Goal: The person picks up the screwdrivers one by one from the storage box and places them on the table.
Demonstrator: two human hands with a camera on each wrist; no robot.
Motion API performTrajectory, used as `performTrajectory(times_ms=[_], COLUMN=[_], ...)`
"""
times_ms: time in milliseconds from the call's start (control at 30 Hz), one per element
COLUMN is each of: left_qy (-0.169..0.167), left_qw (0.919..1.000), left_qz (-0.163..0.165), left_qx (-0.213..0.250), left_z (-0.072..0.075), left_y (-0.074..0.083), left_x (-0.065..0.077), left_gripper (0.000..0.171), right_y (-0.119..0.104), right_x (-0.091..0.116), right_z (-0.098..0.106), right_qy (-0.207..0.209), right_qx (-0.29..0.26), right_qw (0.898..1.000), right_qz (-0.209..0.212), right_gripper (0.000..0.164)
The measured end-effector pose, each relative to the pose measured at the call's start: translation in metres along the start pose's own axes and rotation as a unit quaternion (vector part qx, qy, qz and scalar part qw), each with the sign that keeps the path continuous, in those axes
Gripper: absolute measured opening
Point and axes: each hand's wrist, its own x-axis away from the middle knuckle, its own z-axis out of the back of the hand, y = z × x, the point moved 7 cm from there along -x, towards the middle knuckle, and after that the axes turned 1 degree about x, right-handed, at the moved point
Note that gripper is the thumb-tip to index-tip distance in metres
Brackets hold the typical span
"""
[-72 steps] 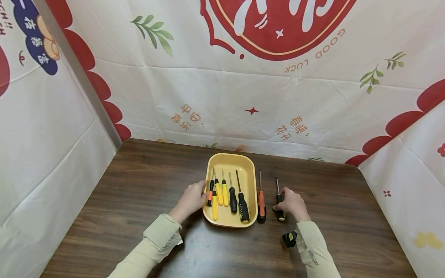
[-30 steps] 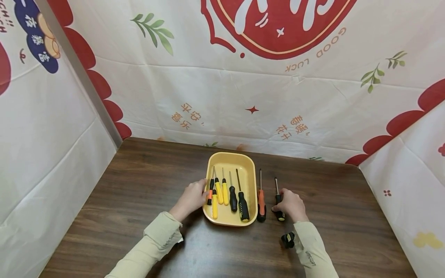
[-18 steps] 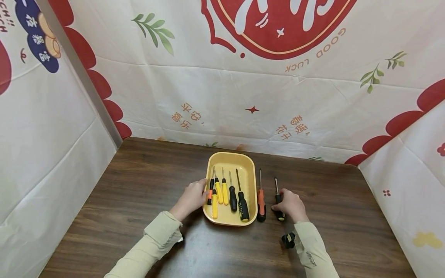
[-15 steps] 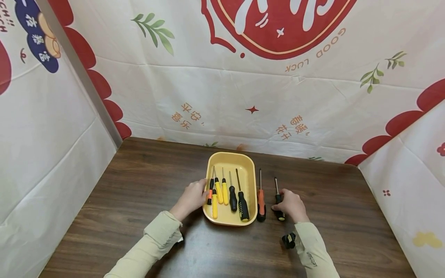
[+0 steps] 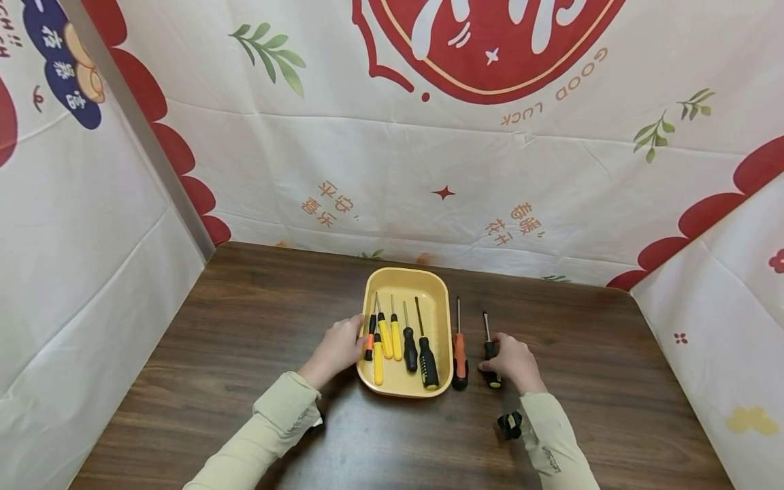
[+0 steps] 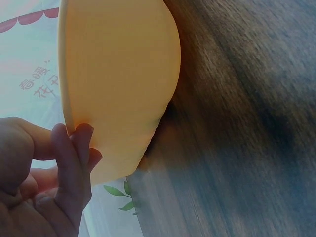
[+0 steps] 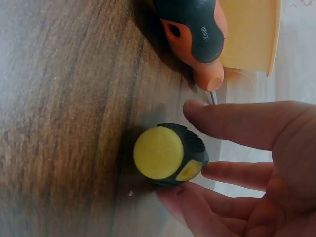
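My left hand (image 5: 338,346) pinches the left rim of a yellow tray (image 5: 442,292). In the left wrist view, the thumb and fingers (image 6: 85,136) close on the tray's edge. Inside the tray lie several screwdrivers, including a black one with yellow dots (image 5: 429,364), a plain black one (image 5: 410,350) and slim yellow ones (image 5: 378,364). My right hand (image 5: 516,361) holds a black screwdriver with a yellow end (image 7: 159,153) by its handle, low over the table right of the tray. Between tray and right hand lies an orange-and-black screwdriver (image 5: 460,361), its tip pointing away from me.
The brown wooden table (image 5: 245,306) extends around the tray on all sides. A printed white cloth (image 5: 392,170) hangs behind the table's far edge, with more cloth at both sides. A small black device (image 5: 510,425) sits by the right cuff.
The screwdriver under my right hand has turned very slightly, its tip shifting left. My left hand and the tray stay in place.
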Motion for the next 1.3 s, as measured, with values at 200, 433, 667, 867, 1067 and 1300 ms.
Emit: performTrajectory(times_ms=[200,433,667,867,1067,1300], left_qy=[0.003,0.0,0.001,0.002,0.003,0.007], left_qw=[1.0,1.0,1.0,1.0,1.0,1.0], left_qz=[0.0,-0.002,0.001,0.001,0.0,-0.002], left_qx=[-0.001,0.0,0.004,0.004,0.005,0.003], left_z=[0.0,-0.001,-0.001,-0.001,0.0,0.0], left_y=[-0.001,-0.001,-0.001,-0.002,-0.001,-0.001], left_x=[0.0,0.0,0.0,0.0,0.0,0.001], left_gripper=[0.041,0.041,0.041,0.041,0.041,0.039], right_y=[-0.007,-0.02,-0.037,-0.053,-0.07,-0.089], right_x=[0.003,0.008,0.014,0.017,0.021,0.023], right_z=[0.008,0.022,0.037,0.046,0.055,0.058], right_qy=[0.003,0.014,0.036,0.049,0.059,0.062], right_qx=[0.004,0.0,0.004,0.011,0.012,0.007], right_qw=[1.0,0.999,0.998,0.996,0.993,0.99], right_qz=[0.009,0.029,0.058,0.077,0.098,0.125], right_gripper=[0.063,0.062,0.06,0.059,0.059,0.057])
